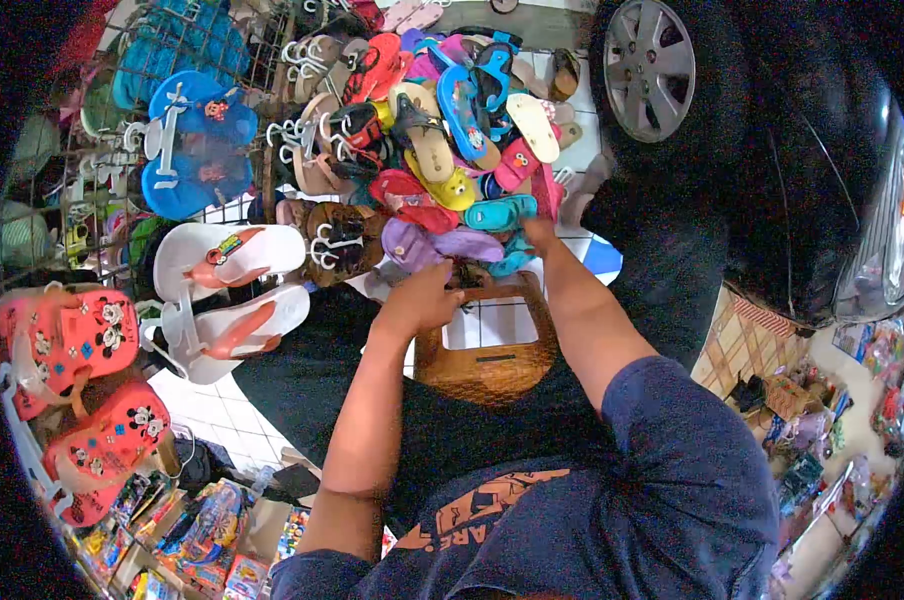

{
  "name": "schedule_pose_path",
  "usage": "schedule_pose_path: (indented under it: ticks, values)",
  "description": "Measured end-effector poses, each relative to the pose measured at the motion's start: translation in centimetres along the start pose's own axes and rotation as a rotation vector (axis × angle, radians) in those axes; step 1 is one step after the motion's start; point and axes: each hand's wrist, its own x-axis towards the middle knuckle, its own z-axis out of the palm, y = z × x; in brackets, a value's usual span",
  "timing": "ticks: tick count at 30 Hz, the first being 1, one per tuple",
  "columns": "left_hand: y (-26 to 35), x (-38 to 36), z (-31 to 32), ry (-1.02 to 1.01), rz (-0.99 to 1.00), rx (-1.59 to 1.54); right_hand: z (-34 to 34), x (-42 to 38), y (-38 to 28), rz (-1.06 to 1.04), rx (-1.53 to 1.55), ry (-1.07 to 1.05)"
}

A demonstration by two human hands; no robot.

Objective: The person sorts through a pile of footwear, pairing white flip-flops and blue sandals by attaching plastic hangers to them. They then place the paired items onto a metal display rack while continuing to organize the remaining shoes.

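A heap of mixed sandals lies in front of me. My left hand [422,300] is at the near edge of the heap, by the purple clogs [437,245], its fingers bent; what they hold, if anything, is hidden. My right hand [540,236] is at the right side of the heap, beside the teal clog [500,213], smeared by motion. Between my forearms stands a brown plastic stool [487,375] with an opening in its top. Red clogs [412,200], a yellow clog [447,188] and a blue sandal [462,110] lie further up the heap.
Left, a wire rack [262,60] carries sandals on white hangers, including blue [197,185], white-and-orange [237,330] and red pairs [107,440]. A vehicle wheel [649,65] stands at the upper right. Toy packages [207,530] lie lower left; assorted goods [802,430] are lower right.
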Motion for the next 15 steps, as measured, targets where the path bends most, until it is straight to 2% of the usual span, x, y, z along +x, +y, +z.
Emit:
schedule_pose_path:
  ticks: [3, 7, 9, 12, 14, 15]
  values:
    - [0.3, 0.0, -0.1, -0.007, -0.014, -0.010, 0.2, 0.8, 1.7, 0.125, 0.203, 0.024]
    - [1.8, -0.4, -1.6, -0.105, -0.080, 0.050, 1.1, 2.3, 4.7, 0.223, 0.311, -0.099]
    - [1.4, -0.5, -0.9, -0.076, -0.066, 0.037, 1.7, 3.6, 5.7, 0.234, 0.340, -0.162]
    - [0.9, 0.5, -0.4, -0.070, -0.040, 0.029, 2.8, 6.4, 6.6, 0.160, 0.366, -0.199]
    - [1.3, 0.6, -0.5, -0.134, -0.087, -0.032, 3.4, 9.0, 7.2, 0.043, 0.349, -0.118]
    - [1.8, 0.5, -0.9, -0.093, -0.053, -0.049, 3.7, 9.2, 6.9, -0.022, 0.317, -0.052]
